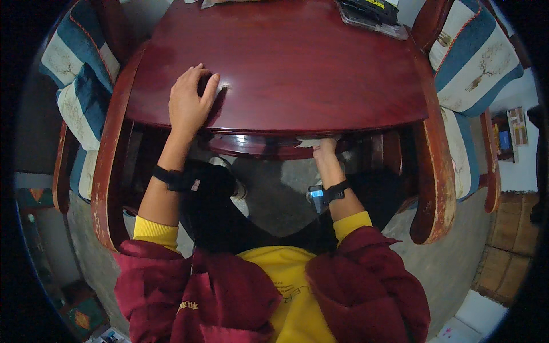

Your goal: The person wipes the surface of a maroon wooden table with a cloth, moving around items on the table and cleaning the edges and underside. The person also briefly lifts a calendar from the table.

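My left hand [188,98] rests on the dark red wooden table [279,73], thumb spread from the other fingers and nothing visible in it. A small pale mark or reflection [225,86] shows on the tabletop beside the thumb. Below the table's front edge, my right hand [326,150] grips a crumpled white tissue or cloth [308,142]. That hand is over a curved lower wooden shelf or rail [248,145], and its fingertips are partly hidden under the tabletop.
A clear plastic tray with black items [373,17] lies at the table's far right. Worn wooden armrests [433,180] flank the table, with blue-and-white cushions [476,64] beyond. My knees and shoes [238,188] are beneath the table edge.
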Tool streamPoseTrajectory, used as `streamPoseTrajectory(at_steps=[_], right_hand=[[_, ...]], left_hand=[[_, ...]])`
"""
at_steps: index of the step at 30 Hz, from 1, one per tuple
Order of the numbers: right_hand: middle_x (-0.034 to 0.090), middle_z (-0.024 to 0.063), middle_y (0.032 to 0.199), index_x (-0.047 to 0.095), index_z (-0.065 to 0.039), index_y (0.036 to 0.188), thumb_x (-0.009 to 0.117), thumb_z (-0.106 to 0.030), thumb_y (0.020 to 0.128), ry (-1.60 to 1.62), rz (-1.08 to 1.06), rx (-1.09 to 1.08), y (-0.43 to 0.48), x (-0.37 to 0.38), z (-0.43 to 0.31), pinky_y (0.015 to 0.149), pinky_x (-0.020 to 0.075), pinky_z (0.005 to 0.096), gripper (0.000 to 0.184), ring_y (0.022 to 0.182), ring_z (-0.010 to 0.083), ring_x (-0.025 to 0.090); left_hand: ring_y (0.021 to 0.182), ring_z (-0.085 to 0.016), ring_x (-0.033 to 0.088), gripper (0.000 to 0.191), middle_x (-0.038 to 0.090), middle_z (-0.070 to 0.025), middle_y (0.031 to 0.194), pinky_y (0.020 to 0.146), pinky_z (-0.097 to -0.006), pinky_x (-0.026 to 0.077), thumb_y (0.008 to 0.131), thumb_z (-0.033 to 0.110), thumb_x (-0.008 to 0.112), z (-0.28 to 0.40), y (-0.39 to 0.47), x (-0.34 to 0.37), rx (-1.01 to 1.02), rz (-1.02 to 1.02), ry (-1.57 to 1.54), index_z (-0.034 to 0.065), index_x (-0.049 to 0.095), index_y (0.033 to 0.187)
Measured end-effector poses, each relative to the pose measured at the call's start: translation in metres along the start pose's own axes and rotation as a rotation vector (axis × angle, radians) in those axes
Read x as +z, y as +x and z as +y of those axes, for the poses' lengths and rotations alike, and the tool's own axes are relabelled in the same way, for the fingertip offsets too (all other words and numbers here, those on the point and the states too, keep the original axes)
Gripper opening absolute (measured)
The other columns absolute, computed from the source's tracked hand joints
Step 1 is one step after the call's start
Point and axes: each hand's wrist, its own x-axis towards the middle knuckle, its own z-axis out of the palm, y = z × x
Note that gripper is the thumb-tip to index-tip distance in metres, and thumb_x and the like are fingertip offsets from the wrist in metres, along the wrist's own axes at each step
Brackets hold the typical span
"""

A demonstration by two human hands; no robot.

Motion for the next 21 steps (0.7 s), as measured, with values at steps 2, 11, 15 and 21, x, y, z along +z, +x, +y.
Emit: streamPoseTrajectory(at_steps=[2, 11, 15, 21], right_hand=[[0.051, 0.0042, 0.142, 0.045, -0.016, 0.143, 0.059, -0.031, 0.099, -0.109, 0.022, 0.205, -0.022, 0.005, -0.002, 0.101, 0.0488, 0.0488, 0.048, 0.124, 0.025, 0.054], [0.064, 0.0081, 0.125, 0.057, -0.005, 0.13, 0.055, -0.006, 0.1, -0.447, -0.905, 0.436, -0.112, 0.014, -0.034, 0.093, 0.0543, 0.0361, 0.03, 0.112, 0.0201, 0.064], [0.061, 0.009, 0.133, 0.051, -0.002, 0.14, 0.058, -0.011, 0.102, -0.488, -1.259, 0.655, -0.152, 0.019, -0.058, 0.106, 0.0473, 0.0363, 0.04, 0.122, 0.0203, 0.06], [0.058, 0.0096, 0.138, 0.047, -0.003, 0.144, 0.057, -0.013, 0.102, -0.346, -1.332, 0.637, -0.199, 0.044, -0.103, 0.108, 0.0458, 0.0385, 0.044, 0.124, 0.0218, 0.058]], left_hand=[[0.121, -0.036, 0.06, 0.035, 0.068, -0.0169, 0.123, 0.103, -0.0452, 0.044, 0.093, 0.037, 0.065, -0.002, 0.002, 0.001, 0.029, 0.02, -0.029, 0.0044, 0.072, 0.104], [0.11, -0.036, 0.064, 0.036, 0.071, -0.0188, 0.111, 0.094, -0.0457, 0.049, 0.093, 0.038, 0.065, -0.001, 0.0, -0.003, 0.074, 0.09, -0.008, 0.0029, 0.072, 0.098], [0.103, -0.027, 0.068, 0.035, 0.072, -0.0147, 0.111, 0.091, -0.0368, 0.051, 0.096, 0.034, 0.064, -0.004, -0.005, -0.013, -0.184, -0.067, -0.401, 0.0019, 0.071, 0.108], [0.106, -0.012, 0.061, 0.032, 0.068, -0.0025, 0.11, 0.094, -0.03, 0.048, 0.101, 0.026, 0.062, 0.019, -0.069, -0.049, -0.278, -0.133, -1.02, -0.0004, 0.068, 0.118]])
